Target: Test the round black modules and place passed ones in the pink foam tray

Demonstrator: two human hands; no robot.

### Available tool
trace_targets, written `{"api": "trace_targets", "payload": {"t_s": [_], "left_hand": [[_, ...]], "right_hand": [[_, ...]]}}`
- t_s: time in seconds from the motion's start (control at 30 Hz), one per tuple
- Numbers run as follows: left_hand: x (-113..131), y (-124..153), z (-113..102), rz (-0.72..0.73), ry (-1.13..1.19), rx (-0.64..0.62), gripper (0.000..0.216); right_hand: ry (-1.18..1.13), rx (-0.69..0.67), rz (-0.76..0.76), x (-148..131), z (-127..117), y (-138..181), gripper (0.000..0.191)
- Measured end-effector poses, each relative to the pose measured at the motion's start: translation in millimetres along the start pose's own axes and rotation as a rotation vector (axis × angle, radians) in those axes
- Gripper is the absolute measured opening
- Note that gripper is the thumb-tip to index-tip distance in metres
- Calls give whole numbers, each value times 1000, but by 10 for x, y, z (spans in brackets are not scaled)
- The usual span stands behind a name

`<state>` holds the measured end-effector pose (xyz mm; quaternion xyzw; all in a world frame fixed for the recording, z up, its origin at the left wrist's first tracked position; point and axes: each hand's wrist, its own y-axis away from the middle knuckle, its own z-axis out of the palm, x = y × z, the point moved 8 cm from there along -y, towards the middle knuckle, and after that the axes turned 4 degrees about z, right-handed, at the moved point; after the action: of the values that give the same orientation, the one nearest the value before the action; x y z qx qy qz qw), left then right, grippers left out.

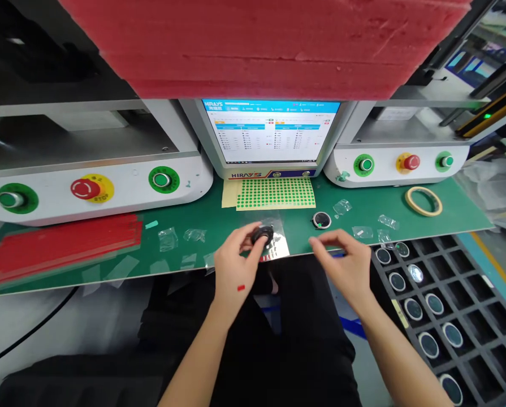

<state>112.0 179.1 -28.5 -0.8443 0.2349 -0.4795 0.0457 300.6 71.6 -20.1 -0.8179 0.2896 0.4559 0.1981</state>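
The left hand (pixel 236 265) holds a small round black part (pixel 262 234) at the front edge of the green mat (pixel 193 217). The thumb and fingers are pinched on the part's left side. The part is round, so it has no long side; its flat face seems to look up and a little toward the person. It sits just over a shiny clear wrapper (pixel 278 244) that lies on the mat.

The right hand (pixel 346 263) hovers to the right of the black part, near it but not touching it. Its fingers are bent and a little apart, and it holds nothing that I can see.

Behind the black part, further back on the mat, lies a sheet of green dot stickers (pixel 276 193). Behind that stands a screen (pixel 272 131). Another round part (pixel 321 220) with a silver ring lies on the mat to the right of the black part, just behind the right hand. Small clear scraps (pixel 168 238) are spread over the mat to the left of the black part, with more on its right. A roll of tape (pixel 423 200) lies far to the right. A black tray (pixel 468 271) with many square holes sits to the right of and below the black part, and round lenses (pixel 434 303) rest in some holes. A stack of red strips (pixel 61 243) lies far to the left. Nothing stands between the two hands.
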Motion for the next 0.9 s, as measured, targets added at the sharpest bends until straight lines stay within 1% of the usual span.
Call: {"api": "trace_targets", "payload": {"t_s": [0.03, 0.07, 0.1, 0.17, 0.23, 0.33, 0.37, 0.4, 0.43, 0.47, 0.5, 0.53, 0.57, 0.6, 0.63, 0.67, 0.7, 0.73, 0.77, 0.83, 0.9], "left_hand": [[-167, -60, 64, -96, -16, -45, 30], [-300, -102, 118, -163, -51, -84, 34], [-393, -132, 155, -198, -98, -112, 35], [-481, -167, 194, -208, -189, -132, 26], [-494, -186, 202, -193, -242, -120, 20], [-463, -202, 178, -173, -318, -91, 20], [-431, -203, 150, -158, -330, -65, 21], [-384, -193, 117, -141, -316, -33, 22], [-332, -168, 88, -135, -259, -7, 22], [-287, -121, 80, -154, -149, -5, 21], [-246, -52, 111, -200, 20, -39, 22], [-196, 46, 192, -274, 242, -116, 26], [-116, 175, 313, -365, 497, -225, 33], [12, 323, 443, -452, 762, -348, 40], [173, 468, 541, -519, 1009, -457, 47], [337, 594, 598, -564, 1216, -541, 51], [469, 693, 619, -596, 1368, -593, 52], [557, 766, 614, -620, 1460, -609, 48], [599, 816, 591, -636, 1493, -594, 42], [589, 861, 498, -639, 1421, -501, 30], [545, 851, 317, -567, 1233, -349, 23]], "right_hand": [[177, 121, -65, 26, -94, -146, 22], [327, 170, -94, 79, -112, -273, 23], [437, 164, -96, 158, -79, -385, 28], [531, 103, -66, 329, 27, -539, 38], [520, 82, -42, 432, 89, -607, 39], [468, 76, -22, 465, 90, -599, 39], [421, 57, -23, 450, 78, -568, 40], [317, 15, -23, 428, 71, -519, 41], [150, -50, -18, 399, 73, -450, 43], [-67, -132, -6, 358, 85, -357, 45], [-308, -216, 12, 304, 101, -244, 47], [-541, -293, 34, 239, 117, -115, 49], [-728, -350, 55, 171, 129, 21, 51], [-846, -392, 68, 105, 141, 157, 52], [-917, -428, 73, 40, 158, 288, 52], [-951, -463, 71, -22, 178, 411, 52], [-952, -494, 65, -76, 197, 520, 50], [-926, -511, 50, -123, 203, 612, 49], [-880, -513, 22, -168, 191, 684, 48], [-765, -488, -77, -271, 118, 784, 47], [-662, -434, -198, -387, 0, 843, 41]]}}
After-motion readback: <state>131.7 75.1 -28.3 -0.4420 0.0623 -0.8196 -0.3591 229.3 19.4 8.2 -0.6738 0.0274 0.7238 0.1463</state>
